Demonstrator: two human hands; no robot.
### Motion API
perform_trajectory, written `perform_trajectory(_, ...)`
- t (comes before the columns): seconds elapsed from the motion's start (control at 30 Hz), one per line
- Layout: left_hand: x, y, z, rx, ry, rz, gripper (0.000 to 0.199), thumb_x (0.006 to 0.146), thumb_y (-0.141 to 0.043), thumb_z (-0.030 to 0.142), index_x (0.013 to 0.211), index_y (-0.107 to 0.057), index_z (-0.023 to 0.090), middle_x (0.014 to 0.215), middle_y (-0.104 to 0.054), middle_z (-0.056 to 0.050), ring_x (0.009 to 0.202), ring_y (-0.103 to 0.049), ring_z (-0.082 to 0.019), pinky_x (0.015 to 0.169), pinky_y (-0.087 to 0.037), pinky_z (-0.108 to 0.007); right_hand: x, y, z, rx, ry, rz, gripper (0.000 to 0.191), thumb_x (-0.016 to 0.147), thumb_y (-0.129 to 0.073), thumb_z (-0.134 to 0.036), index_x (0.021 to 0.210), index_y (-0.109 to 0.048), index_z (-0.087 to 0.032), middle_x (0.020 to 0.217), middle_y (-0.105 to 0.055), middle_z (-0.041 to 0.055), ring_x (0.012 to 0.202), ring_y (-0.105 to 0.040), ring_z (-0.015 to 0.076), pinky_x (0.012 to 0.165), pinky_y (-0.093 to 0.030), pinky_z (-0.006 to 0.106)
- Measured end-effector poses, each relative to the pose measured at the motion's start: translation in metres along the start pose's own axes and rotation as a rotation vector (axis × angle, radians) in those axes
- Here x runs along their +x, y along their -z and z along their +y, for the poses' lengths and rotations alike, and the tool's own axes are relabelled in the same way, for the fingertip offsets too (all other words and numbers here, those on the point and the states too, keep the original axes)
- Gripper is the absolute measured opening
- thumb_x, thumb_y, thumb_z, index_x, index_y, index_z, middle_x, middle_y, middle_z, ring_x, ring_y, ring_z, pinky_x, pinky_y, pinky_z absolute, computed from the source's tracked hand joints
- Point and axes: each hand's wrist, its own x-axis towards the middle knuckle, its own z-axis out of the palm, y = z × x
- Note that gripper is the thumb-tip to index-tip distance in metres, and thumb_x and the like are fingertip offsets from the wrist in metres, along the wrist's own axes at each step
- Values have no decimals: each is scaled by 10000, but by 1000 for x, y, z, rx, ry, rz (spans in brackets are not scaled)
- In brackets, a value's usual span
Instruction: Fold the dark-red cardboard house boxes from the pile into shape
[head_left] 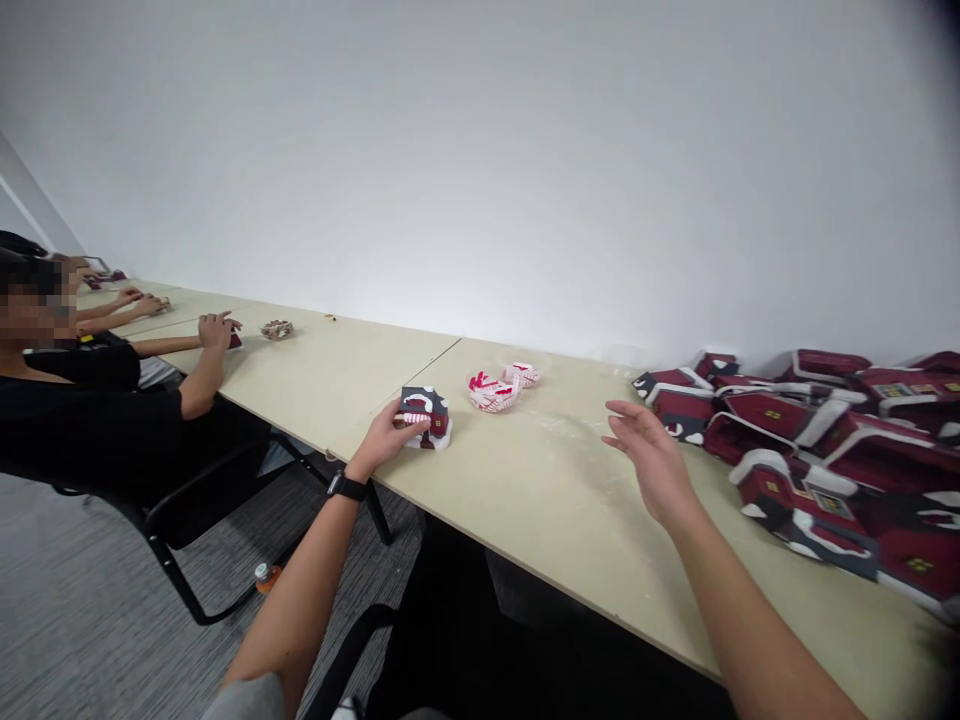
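Observation:
My left hand point(386, 437) grips a small model house point(436, 405) by its left side, fingers behind and thumb across the front. The house has dark red walls, a dark grey roof and white snow-like trim, and it stands on the table near the front edge. My right hand point(649, 455) hovers over the table to the right, fingers stretched and slightly spread, holding nothing. Beyond and between the hands sit a clear bowl point(495, 398) of red and white striped pieces and a second bowl point(525, 375) with similar pieces.
Many dark red model houses point(795, 420) lie piled on the table's right side against the wall. To the left, a seated person point(90, 400) in black works at the same long table point(555, 480). Near that person is a small bowl point(277, 330). A bottle point(266, 577) stands on the floor.

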Motion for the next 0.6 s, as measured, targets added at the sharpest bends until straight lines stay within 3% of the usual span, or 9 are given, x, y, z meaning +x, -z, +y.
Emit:
perform_trajectory(0.2, 2, 1, -5, -69, -37, -42, 691, 840, -727, 470, 1432, -551, 160, 1304, -705, -114, 1129, -685, -273, 995, -551, -417, 0, 0, 1, 5, -15, -11, 425, 826, -758, -584, 1154, -722, -315, 1066, -669, 30, 1051, -622, 240, 1025, -545, 467)
perform_trajectory(0.43, 1, -2, 5, -2, 43, -25, 739, 748, -826, 482, 1366, -573, 167, 1190, -726, -94, 1015, -713, -278, 929, -577, -432, 0, -1, -2, 7, -25, -6, 445, 795, -773, -592, 1132, -724, -305, 1057, -665, 29, 1064, -614, 244, 985, -549, 440)
perform_trajectory(0.6, 3, -5, 21, 70, 7, -57, 645, 702, -851, 467, 1227, -636, 161, 1171, -718, -88, 1103, -673, -292, 1003, -542, -447, -2, -5, -9, 13, -33, 0, 471, 756, -775, -619, 1083, -731, -283, 1071, -667, 39, 1087, -609, 257, 964, -552, 441)
